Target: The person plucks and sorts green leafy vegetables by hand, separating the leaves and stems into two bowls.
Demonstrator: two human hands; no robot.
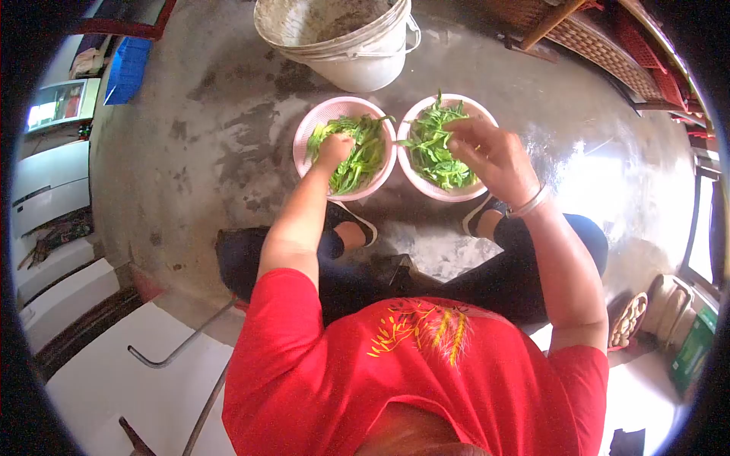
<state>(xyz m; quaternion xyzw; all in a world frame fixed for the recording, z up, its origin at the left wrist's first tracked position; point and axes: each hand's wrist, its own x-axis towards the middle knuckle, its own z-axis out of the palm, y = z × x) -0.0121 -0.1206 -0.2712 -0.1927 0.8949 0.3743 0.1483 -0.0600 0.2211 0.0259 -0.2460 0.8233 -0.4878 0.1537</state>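
Two round pink plastic baskets stand side by side on the floor, rims touching or nearly so. Long leafy greens [366,156] with pale stems lie in the left basket [299,144]. Darker, leafier greens [433,144] fill much of the right basket [445,195]. My left hand [335,149] is over the left basket, its fingers curled closed on the greens; the fingertips are partly hidden. Above the right basket's right side, my right hand [498,158] has its thumb and fingers apart, with nothing visible between them. A light bangle [530,202] circles the right wrist.
A worn white bucket [365,67] with a side handle stands just beyond the baskets. My shoes [363,225] are close to their near side. Woven furniture [601,53] is at the far right, a blue bin [128,70] at the far left. The concrete floor [205,152] has damp-looking patches.
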